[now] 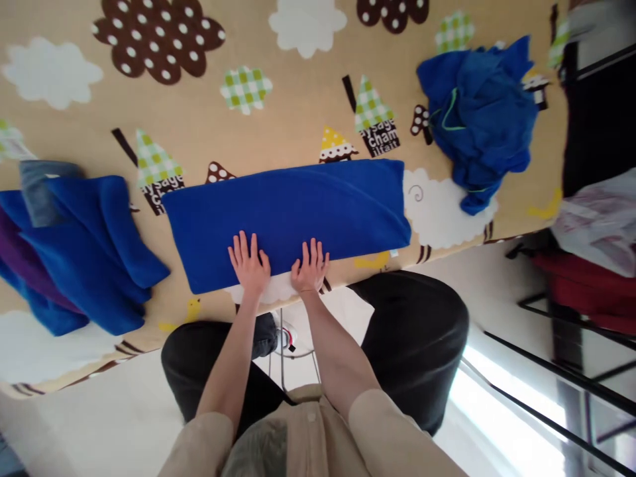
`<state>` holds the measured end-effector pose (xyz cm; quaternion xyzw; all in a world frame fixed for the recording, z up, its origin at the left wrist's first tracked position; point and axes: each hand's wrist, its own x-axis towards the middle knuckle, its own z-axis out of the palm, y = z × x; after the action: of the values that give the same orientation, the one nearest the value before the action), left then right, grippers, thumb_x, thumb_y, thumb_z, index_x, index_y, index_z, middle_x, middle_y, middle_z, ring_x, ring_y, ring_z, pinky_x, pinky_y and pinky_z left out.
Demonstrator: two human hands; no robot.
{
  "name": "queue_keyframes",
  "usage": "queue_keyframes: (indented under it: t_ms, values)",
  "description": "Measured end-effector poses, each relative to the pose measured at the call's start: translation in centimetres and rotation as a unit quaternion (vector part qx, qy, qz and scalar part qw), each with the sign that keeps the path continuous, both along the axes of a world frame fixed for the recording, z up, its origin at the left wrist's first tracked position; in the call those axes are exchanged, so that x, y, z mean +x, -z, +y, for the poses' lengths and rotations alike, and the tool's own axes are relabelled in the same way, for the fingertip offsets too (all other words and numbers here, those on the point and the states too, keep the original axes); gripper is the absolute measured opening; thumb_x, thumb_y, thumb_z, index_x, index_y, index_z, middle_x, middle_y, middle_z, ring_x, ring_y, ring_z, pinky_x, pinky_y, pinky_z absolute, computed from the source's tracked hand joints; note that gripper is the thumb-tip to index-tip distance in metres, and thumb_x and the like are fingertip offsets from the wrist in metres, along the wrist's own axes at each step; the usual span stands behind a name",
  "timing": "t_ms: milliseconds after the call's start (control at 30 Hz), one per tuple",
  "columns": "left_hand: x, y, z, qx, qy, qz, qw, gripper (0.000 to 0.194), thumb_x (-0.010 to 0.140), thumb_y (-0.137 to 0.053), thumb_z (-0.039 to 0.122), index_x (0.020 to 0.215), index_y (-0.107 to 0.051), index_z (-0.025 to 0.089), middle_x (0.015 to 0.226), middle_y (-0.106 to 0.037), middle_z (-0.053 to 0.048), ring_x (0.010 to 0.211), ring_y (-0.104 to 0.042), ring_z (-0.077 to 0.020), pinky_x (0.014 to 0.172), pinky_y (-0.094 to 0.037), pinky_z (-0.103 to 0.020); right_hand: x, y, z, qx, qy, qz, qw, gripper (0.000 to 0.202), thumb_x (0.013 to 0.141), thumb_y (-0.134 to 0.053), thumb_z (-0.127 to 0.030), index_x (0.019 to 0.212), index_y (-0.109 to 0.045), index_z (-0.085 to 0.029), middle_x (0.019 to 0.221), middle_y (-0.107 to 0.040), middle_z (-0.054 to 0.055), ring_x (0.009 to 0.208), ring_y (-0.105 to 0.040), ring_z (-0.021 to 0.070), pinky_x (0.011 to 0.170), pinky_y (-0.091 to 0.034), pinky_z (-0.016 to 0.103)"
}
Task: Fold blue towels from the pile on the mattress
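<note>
A blue cloth [293, 205], folded into a long rectangle, lies flat across the table in front of me. My left hand [250, 265] rests on its near edge, left of the middle, palm down with the fingers stretched out. Just to the right, my right hand [310, 266] lies on the same edge with its fingers spread. Neither hand grips anything. The cloth's right end is slightly rumpled, and a small white tag pokes out under its near right edge. What lies under the folds is hidden.
Crumpled blue fabric [489, 112] with a light green trim sits at the right. Several blue, purple and grey-blue cloths [94, 245] are piled at the left. The patterned tablecloth [293, 139] covers the table. Beyond its right edge are a plastic bag [599, 222] and black metal bars [556, 368].
</note>
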<state>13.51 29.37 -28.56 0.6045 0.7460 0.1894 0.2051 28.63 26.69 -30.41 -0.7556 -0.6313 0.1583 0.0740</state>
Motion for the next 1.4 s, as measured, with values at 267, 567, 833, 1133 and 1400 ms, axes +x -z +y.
queue_keyframes:
  t_ms: [267, 567, 833, 1133, 1400]
  values:
    - [-0.9, 1.3, 0.9, 0.028, -0.015, -0.007, 0.999, 0.064, 0.089, -0.050, 0.027, 0.153, -0.050, 0.016, 0.166, -0.034, -0.014, 0.158, -0.021, -0.0323, 0.128, -0.008, -0.061, 0.7, -1.5, 0.1, 0.053, 0.015, 0.068, 0.996, 0.049, 0.100, -0.043, -0.031, 0.146, -0.056, -0.017, 0.154, -0.053, 0.013, 0.148, -0.041, 0.0278, 0.123, -0.028, 0.054]
    - [-1.0, 2.6, 0.7, 0.047, -0.025, -0.029, 0.998, 0.067, 0.083, -0.055, 0.025, 0.150, -0.052, 0.018, 0.166, -0.034, -0.014, 0.157, -0.022, -0.0353, 0.126, -0.009, -0.064, 20.0, -5.9, 18.9, 0.122, 0.237, 0.035, 0.963, 0.055, 0.104, -0.018, -0.031, 0.132, -0.062, -0.013, 0.129, -0.066, 0.019, 0.125, -0.059, 0.0289, 0.109, -0.044, 0.048]
    - [-1.0, 2.5, 0.6, 0.047, -0.028, -0.035, 0.998, 0.068, 0.082, -0.055, 0.025, 0.150, -0.053, 0.020, 0.165, -0.035, -0.014, 0.157, -0.023, -0.0363, 0.125, -0.011, -0.066, 29.2, -7.7, 31.9, -0.165, 0.075, -0.003, 0.983, 0.032, 0.096, -0.060, -0.035, 0.117, -0.071, -0.012, 0.096, -0.075, 0.013, 0.092, -0.071, 0.0249, 0.085, -0.054, 0.035]
    - [-1.1, 3.0, 0.4, 0.068, -0.018, -0.013, 0.997, 0.067, 0.083, -0.056, 0.024, 0.150, -0.053, 0.020, 0.165, -0.037, -0.013, 0.156, -0.025, -0.0356, 0.125, -0.014, -0.064, 28.6, -9.8, 34.6, -0.359, 0.089, 0.041, 0.928, 0.022, 0.092, -0.072, -0.041, 0.099, -0.071, -0.020, 0.084, -0.072, 0.008, 0.076, -0.068, 0.0203, 0.081, -0.056, 0.040]
    - [-1.1, 2.8, 0.5, 0.050, -0.031, -0.037, 0.998, 0.069, 0.081, -0.057, 0.026, 0.150, -0.054, 0.019, 0.165, -0.037, -0.012, 0.156, -0.025, -0.0356, 0.126, -0.012, -0.063, 27.6, -8.5, 34.0, -0.166, 0.058, 0.036, 0.984, 0.021, 0.081, -0.072, -0.014, 0.101, -0.076, -0.011, 0.095, -0.075, 0.011, 0.090, -0.069, 0.0209, 0.093, -0.054, 0.036]
